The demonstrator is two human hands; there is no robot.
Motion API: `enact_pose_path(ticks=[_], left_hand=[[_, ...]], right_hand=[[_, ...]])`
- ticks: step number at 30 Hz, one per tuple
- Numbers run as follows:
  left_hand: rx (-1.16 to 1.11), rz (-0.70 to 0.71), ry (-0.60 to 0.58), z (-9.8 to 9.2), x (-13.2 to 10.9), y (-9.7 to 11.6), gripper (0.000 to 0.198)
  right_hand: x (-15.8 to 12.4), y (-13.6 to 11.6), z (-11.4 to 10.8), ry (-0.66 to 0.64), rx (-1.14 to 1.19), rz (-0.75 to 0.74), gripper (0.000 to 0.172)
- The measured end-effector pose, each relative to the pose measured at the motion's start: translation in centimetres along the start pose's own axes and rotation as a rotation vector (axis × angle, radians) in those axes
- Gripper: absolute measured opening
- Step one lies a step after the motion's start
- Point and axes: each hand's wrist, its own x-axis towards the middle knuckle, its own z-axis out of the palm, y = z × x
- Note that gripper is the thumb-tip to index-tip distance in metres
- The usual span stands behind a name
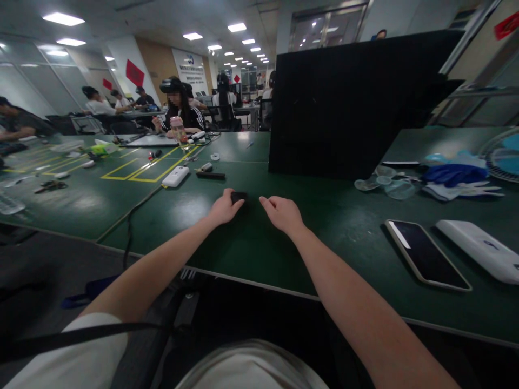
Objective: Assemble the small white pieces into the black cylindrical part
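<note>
My left hand (225,208) is closed around a small black object (239,196), gripping it by its left side just over the green tabletop (251,243). The fingers hide part of it, so its kind does not show. A short gap to the right, my right hand (284,213) is closed, with thumb and fingers pressed together and pointing at the black object. Whatever lies inside that hand, if anything, is hidden. Beyond my left hand lie a dark narrow bar (211,175) and a white device (175,176) with a cable.
A large black panel (332,108) stands upright behind my right hand. On the right are a phone (427,254), a white case (480,248), blue and white gloves (458,181) and a fan (505,154). Across the table, near a bottle (178,132), sits a person (184,111) wearing a headset.
</note>
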Motion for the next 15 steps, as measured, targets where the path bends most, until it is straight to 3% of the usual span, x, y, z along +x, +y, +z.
enact_pose_path(ticks=[4,8,12,15], left_hand=[[-0.239,0.168,-0.070,4.0,-1.2,4.3,0.056],[-0.354,0.285,-0.118,6.6,-2.0,7.2,0.054],[-0.390,0.226,-0.146,7.0,-2.1,8.0,0.050],[-0.549,0.169,-0.128,6.4,-2.1,7.6,0.049]], right_hand=[[0.4,0.5,-0.1,0.105,0.047,0.035,0.057],[1.5,2.3,-0.5,0.339,0.229,0.192,0.054],[2.9,5.1,-0.8,0.459,0.427,0.345,0.053],[3.6,6.2,-0.8,0.352,0.312,0.289,0.059]])
